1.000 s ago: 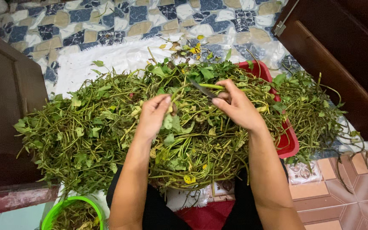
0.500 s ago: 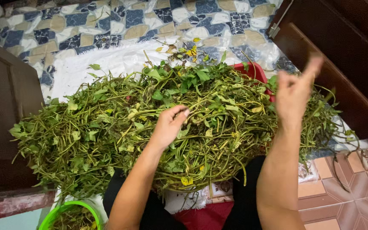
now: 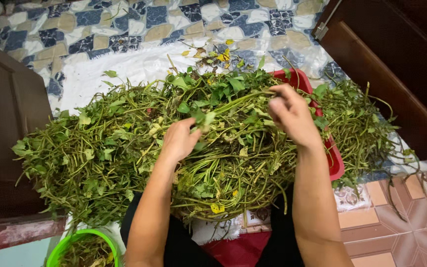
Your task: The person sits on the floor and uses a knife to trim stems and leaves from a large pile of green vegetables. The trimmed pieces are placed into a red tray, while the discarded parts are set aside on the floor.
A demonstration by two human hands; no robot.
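A big heap of green leafy vine stems covers a red tray in front of me. My left hand rests in the middle of the heap, fingers closed around a leafy stem. My right hand is over the heap's right side, pinching the other end of a long green stem that runs between the two hands. Both forearms reach in from the bottom of the view.
A white cloth lies behind the heap on patterned blue and tan floor. A green bowl of trimmed stems sits bottom left. Dark wooden furniture stands left and a wooden door right. More stems spill past the tray.
My right hand, raised open off to the right half a second ago, has come back down onto the heap and closed on a stem. The left hand stayed in the heap.
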